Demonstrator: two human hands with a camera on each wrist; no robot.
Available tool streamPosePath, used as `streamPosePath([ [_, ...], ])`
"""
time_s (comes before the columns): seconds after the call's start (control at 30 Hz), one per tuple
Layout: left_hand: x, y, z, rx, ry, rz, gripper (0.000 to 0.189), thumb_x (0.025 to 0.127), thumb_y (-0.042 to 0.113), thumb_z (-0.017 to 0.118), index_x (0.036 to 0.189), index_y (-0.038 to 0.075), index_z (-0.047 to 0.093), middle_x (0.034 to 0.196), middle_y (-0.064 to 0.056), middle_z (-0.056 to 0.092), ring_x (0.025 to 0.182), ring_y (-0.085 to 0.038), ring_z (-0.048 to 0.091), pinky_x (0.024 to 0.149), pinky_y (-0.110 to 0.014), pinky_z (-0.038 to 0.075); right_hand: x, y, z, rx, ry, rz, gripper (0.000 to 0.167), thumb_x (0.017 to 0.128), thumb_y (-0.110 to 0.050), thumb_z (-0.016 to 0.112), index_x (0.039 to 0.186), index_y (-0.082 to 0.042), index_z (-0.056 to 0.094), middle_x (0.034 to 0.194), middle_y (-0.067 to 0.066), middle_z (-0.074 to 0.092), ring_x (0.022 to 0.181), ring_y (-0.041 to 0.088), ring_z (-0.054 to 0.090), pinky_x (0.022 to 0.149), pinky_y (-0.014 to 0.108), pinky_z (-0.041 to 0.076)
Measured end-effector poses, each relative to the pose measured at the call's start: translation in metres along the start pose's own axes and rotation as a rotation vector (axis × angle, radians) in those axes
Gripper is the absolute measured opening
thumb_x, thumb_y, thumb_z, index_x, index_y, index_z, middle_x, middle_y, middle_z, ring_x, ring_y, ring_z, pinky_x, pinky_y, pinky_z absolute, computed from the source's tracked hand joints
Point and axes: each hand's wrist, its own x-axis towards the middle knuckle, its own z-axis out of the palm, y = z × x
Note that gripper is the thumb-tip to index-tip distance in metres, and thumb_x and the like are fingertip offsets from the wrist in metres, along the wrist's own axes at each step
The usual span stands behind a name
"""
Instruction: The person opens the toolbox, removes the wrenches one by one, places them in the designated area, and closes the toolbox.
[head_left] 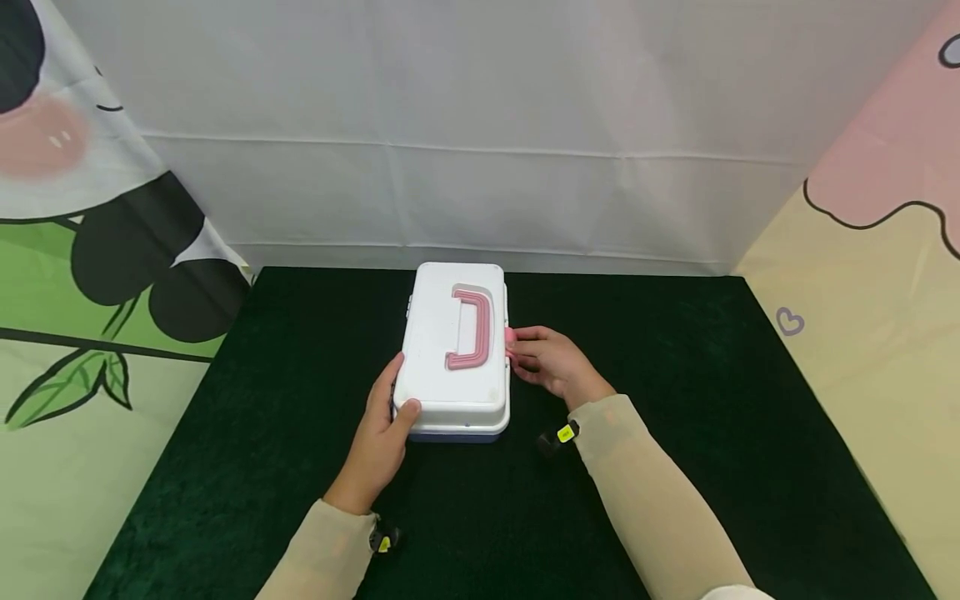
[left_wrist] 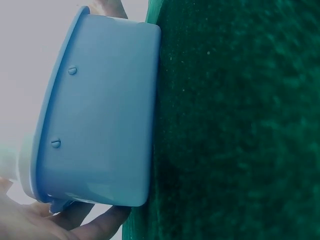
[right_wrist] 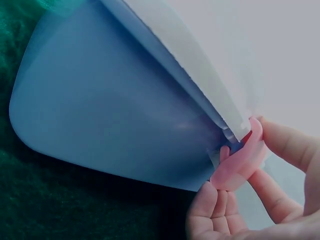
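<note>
While the left hand (head_left: pixel 378 442) grips the box (head_left: pixel 453 396) at its near left corner, thumb on the white lid (head_left: pixel 431 333), the right hand (head_left: pixel 551 362) pinches the pink latch (right_wrist: pixel 240 167) on the box's right side. From where I stand, the box sits near the green table's (head_left: pixel 720 375) far edge, left of that edge's middle. Lid observed over blue base (left_wrist: pixel 100 110); pink handle (head_left: pixel 482 329) lies flat on it.

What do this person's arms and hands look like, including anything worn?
The left sleeve and right sleeve are plain beige, reaching the wrists. The left hand and right hand are ungloved. Each wrist carries a small black device with a yellow label.
</note>
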Motion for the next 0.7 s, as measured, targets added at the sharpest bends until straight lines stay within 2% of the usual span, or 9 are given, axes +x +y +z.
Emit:
streamPosePath([
  [0.53, -0.003, -0.002, -0.012, -0.007, -0.010, -0.004, 0.068, 0.108, 0.047, 0.048, 0.164, 0.040, 0.011, 0.171, 0.000, 0.008, 0.156, -0.028, 0.013, 0.121, -0.061, 0.017, -0.008, 0.000, 0.011, 0.010, -0.003, -0.001, 0.036, 0.093, -0.013, 0.078, 0.126, -0.011, 0.066, 0.122, 0.013, 0.068, 0.094, 0.023, 0.067, 0.087, 0.036, 0.059],
  [0.7, -0.004, -0.002, -0.016, -0.016, -0.011, 0.004, 0.068, 0.108, 0.047, 0.048, 0.164, 0.039, 0.011, 0.171, -0.001, 0.009, 0.155, -0.028, 0.013, 0.121, -0.061, 0.017, -0.008, 0.003, 0.013, 0.053, -0.023, 0.001, 0.038, 0.094, -0.013, 0.078, 0.129, -0.011, 0.065, 0.124, 0.012, 0.068, 0.097, 0.023, 0.067, 0.089, 0.037, 0.058],
])
